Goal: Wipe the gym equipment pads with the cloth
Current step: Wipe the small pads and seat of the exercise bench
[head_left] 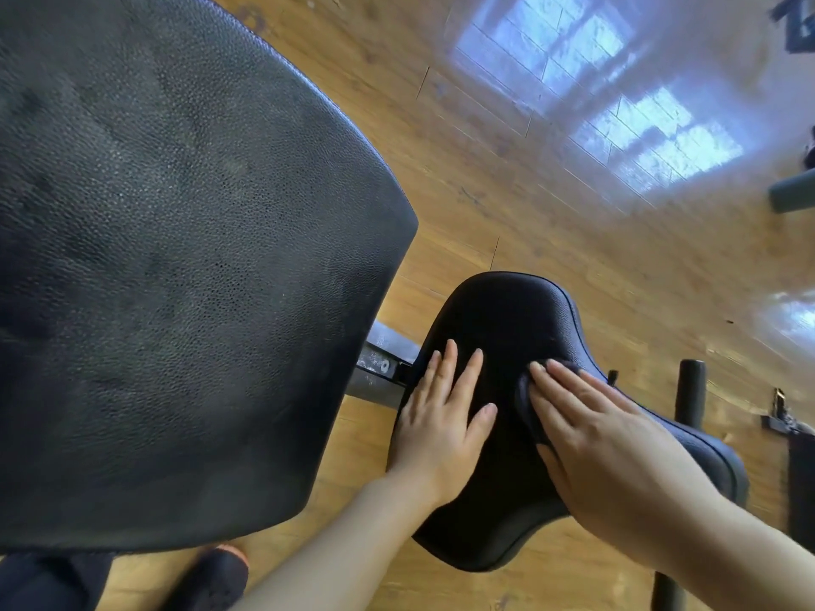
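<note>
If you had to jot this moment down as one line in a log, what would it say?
wiping seat pad | right hand presses dark cloth flat on pad | left hand rests flat on pad | large back pad untouched

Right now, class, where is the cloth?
In the head view, lower right: the dark cloth lies on the small seat pad, pressed flat under the right hand, beside the left hand.
</note>
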Available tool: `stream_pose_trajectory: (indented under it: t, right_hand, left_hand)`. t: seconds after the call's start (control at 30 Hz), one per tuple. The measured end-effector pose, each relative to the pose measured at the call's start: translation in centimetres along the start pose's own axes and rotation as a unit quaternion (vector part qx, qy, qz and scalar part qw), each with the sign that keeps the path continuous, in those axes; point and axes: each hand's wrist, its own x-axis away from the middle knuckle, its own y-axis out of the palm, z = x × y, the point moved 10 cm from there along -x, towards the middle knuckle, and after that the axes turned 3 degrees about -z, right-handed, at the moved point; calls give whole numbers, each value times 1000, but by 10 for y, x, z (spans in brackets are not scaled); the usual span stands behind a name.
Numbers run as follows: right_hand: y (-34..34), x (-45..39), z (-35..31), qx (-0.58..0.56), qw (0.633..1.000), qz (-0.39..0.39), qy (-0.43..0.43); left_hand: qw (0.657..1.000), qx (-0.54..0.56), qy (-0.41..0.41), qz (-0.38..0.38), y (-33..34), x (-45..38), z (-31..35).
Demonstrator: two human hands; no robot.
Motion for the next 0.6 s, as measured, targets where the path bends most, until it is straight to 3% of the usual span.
stream_pose_trajectory:
  t: [0.17, 0.4, 0.6]
  right_hand:
    - [0, -68, -13, 20, 999, 5, -27]
    - [-4, 16, -5, 2, 999, 4, -47]
    - [0, -63, -16, 16, 997, -33, -65]
  left_hand:
    - [997, 8, 2, 79, 7, 7, 2]
    - [986, 41, 7, 163, 8, 16, -5]
    - [968, 59, 13, 243, 6, 26, -5]
